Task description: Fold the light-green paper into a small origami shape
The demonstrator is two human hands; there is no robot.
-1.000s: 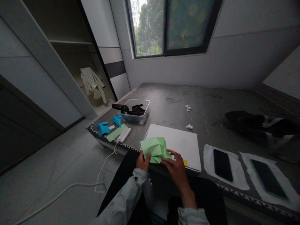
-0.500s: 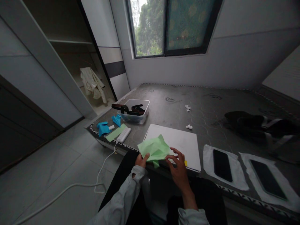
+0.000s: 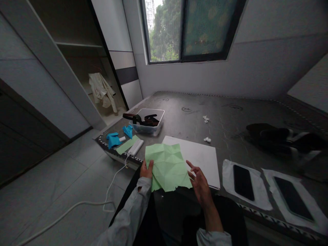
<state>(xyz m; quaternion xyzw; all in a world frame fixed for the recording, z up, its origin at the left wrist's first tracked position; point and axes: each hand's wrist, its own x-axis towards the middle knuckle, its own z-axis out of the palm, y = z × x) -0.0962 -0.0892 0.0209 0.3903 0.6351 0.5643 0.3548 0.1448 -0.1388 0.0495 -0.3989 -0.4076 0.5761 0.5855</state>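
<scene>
A creased sheet of light green paper (image 3: 167, 166) is spread out above my lap, its lower edge uneven. My left hand (image 3: 146, 169) pinches its left side, thumb on top. At the right side of the sheet, my right hand (image 3: 201, 182) has its fingers apart; the lower fingers are close to the paper's edge, and whether they touch it is hard to see. Behind the sheet, a stack of white paper (image 3: 198, 159) lies flat on the dark mattress (image 3: 179, 119), partly covered by the green sheet.
Blue folded paper pieces (image 3: 114, 140), a green strip (image 3: 125, 147) and a white power strip (image 3: 135, 147) lie at the left. A clear bin (image 3: 147, 129) holds dark straps. Two phones (image 3: 243, 182) rest on white sheets at the right. Crumpled white bits (image 3: 207, 139) and a dark bag (image 3: 279, 135) lie beyond.
The green paper has gone from bunched and partly folded to opened out wide. My left hand has shifted left with it, while my right fingers have come off their pinch and spread.
</scene>
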